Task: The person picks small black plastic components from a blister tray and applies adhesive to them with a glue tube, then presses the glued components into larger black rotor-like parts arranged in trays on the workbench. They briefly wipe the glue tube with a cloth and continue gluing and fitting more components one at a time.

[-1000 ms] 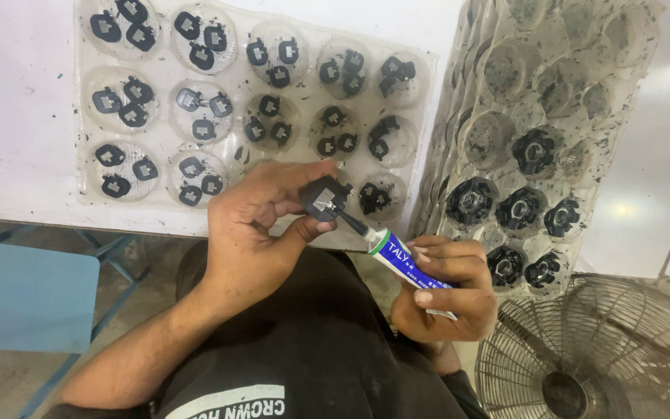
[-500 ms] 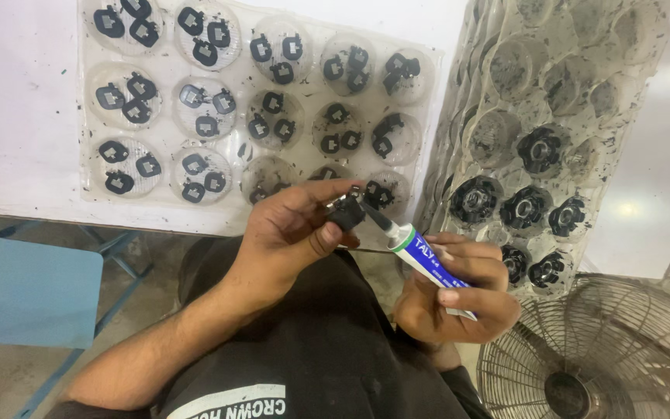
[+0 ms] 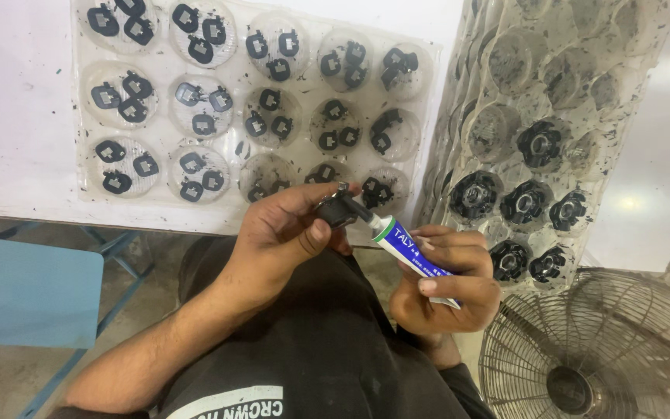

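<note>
My left hand [image 3: 284, 233] pinches a small black part [image 3: 336, 209] just in front of the white table's edge. A blue and white glue tube [image 3: 409, 248] is gripped by my right hand [image 3: 447, 283], and its black nozzle touches the part. Beyond my hands, a clear plastic tray [image 3: 160, 128] lies flat on the table, with small black square parts grouped in its round cups. To the right, a stack of clear cupped trays [image 3: 505, 54] leans at an angle and holds several larger round black parts [image 3: 540, 143].
A white table [image 3: 17, 116] carries both trays. A round wire fan guard [image 3: 606, 349] sits at the lower right. A blue stool or bench [image 3: 29, 295] stands at the lower left on the grey floor.
Both hands have shifted slightly right and down together. The tube's nozzle stays against the black part, and my left fingers have turned the part a little.
</note>
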Motion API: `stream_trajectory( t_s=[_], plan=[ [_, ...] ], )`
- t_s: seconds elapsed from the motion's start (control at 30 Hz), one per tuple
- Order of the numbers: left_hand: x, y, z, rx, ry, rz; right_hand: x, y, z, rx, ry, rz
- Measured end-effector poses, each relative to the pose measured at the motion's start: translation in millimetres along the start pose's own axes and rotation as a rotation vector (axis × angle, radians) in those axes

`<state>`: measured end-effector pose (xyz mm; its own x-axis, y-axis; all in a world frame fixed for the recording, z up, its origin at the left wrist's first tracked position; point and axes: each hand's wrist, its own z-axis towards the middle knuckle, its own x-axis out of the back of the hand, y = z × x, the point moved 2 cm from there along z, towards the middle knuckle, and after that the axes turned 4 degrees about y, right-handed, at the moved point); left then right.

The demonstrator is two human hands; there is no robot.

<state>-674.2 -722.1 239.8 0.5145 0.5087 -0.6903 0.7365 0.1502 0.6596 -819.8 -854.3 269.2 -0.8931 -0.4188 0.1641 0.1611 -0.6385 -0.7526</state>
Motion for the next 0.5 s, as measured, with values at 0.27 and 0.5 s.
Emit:
stream_trajectory(
  t_s=[0.27,0.5],
  plan=[
    [2.4,-1.6,-0.9,0.037,0.000,-0.108,5.0,1.3,2.3,0.004,-0.047,0.020],
    [41.5,-12.2,19.8,-0.167,0.080,0.110,12.7,3.6,-4.2,-0.102,0.040,0.042]
  ],
)
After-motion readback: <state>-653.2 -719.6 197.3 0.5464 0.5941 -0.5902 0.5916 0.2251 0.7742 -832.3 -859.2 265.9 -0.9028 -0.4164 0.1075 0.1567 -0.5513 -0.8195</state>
